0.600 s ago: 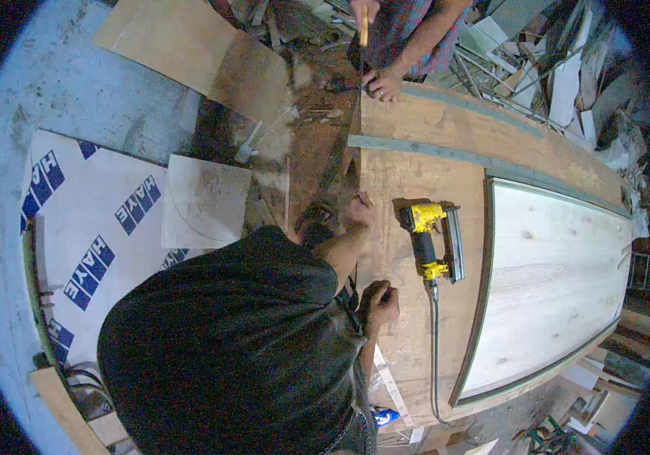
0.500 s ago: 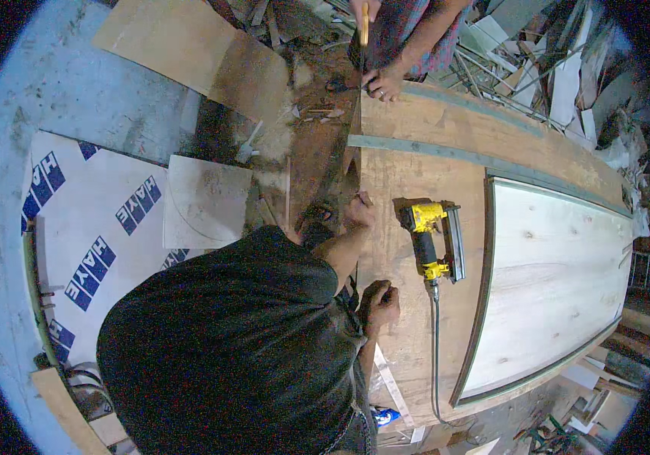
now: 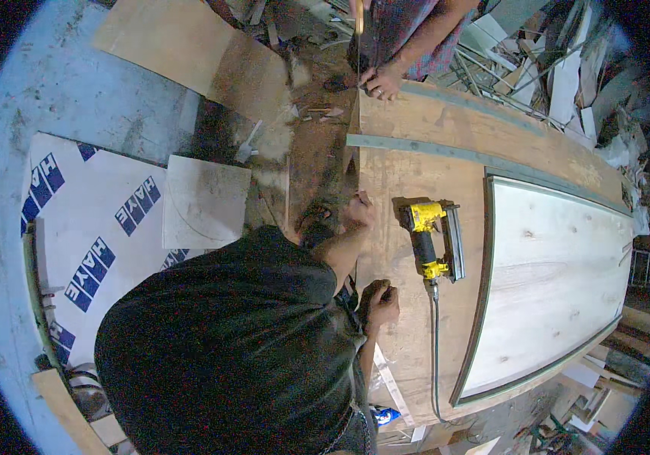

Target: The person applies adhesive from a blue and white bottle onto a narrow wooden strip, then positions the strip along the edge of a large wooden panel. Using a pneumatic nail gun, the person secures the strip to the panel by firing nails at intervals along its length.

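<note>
Hands (image 3: 382, 302) loosely curled near yellow nail gun (image 3: 426, 240), contents indiscernible, co-worker's upper hand (image 3: 355, 7) cut off

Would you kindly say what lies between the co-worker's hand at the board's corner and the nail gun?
In the head view, a grey-green strip crosses the wooden board there; from strip to nail gun the wood is bare.

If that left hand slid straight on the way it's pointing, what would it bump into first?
Probably the grey-green strip across the wooden board; how high the left hand sits above the wood is hard to judge.
</note>
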The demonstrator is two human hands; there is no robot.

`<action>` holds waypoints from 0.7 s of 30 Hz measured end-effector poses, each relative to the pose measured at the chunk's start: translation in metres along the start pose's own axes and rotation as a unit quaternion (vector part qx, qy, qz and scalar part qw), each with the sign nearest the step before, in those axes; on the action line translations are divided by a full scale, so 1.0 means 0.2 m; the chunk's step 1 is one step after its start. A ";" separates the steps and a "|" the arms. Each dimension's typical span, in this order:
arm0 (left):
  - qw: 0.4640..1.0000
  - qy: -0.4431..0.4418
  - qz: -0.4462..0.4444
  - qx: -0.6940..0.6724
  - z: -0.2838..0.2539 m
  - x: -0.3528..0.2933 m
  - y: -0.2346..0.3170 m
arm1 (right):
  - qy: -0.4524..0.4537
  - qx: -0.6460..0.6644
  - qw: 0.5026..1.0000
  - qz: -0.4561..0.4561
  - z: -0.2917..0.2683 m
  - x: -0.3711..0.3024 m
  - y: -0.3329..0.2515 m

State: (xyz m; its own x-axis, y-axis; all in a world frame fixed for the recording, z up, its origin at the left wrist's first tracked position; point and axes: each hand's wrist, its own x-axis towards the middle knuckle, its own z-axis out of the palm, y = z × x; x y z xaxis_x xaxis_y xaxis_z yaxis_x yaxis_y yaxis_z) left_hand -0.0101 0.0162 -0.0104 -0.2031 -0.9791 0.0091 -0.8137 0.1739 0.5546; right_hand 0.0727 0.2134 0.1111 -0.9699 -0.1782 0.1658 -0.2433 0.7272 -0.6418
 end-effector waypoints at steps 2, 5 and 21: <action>0.994 0.092 -0.027 -0.053 0.18 0.03 -0.07 | -0.018 -0.006 1.000 0.007 0.00 -0.01 -0.01; 0.985 0.159 -0.072 0.007 0.44 0.10 -0.24 | -0.058 0.003 0.998 -0.007 -0.02 -0.01 -0.07; 0.991 -0.084 -0.104 0.016 -0.29 0.03 0.14 | -0.023 0.021 0.999 -0.014 -0.01 -0.01 0.00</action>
State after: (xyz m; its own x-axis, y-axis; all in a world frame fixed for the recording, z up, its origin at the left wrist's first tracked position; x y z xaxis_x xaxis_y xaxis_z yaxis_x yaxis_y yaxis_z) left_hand -0.0022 0.0085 0.0543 -0.1143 -0.9633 -0.2428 -0.8640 -0.0242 0.5029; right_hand 0.0756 0.2150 0.1129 -0.9618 -0.2295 0.1494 -0.2692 0.6927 -0.6691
